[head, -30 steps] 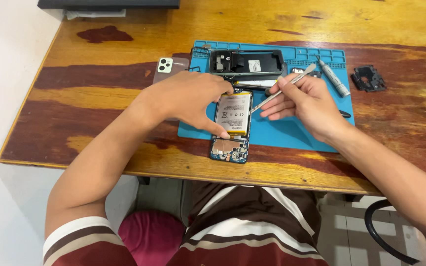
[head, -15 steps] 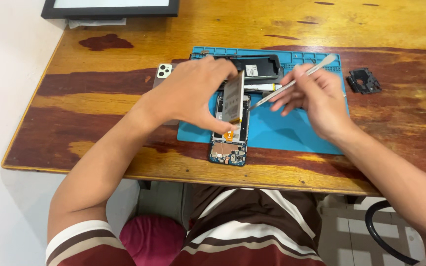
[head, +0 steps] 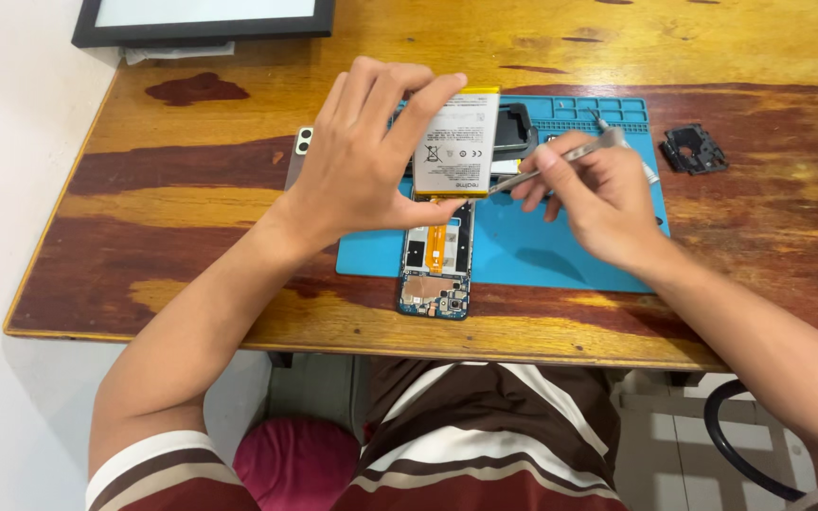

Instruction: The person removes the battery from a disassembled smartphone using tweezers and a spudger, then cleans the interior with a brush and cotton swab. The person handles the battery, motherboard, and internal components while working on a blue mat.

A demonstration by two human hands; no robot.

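Note:
My left hand (head: 366,156) grips a flat phone battery (head: 456,142), white with yellow edges, lifted clear above an opened phone (head: 437,260). The phone lies on the near edge of a blue work mat (head: 570,246), its orange flex cable and circuit board exposed. My right hand (head: 594,194) holds metal tweezers (head: 560,159), their tip touching the battery's lower right corner.
A phone back cover (head: 298,151) with camera lenses lies left of the mat, partly behind my left hand. A small black plastic part (head: 695,149) rests on the wooden table (head: 144,237) to the right. A black-framed screen (head: 205,21) sits at the back left. A black cable (head: 740,445) hangs below.
My left hand has lifted the battery out of the phone, from lying flat to held up and facing me. My right hand with the tweezers moved in to the battery's corner.

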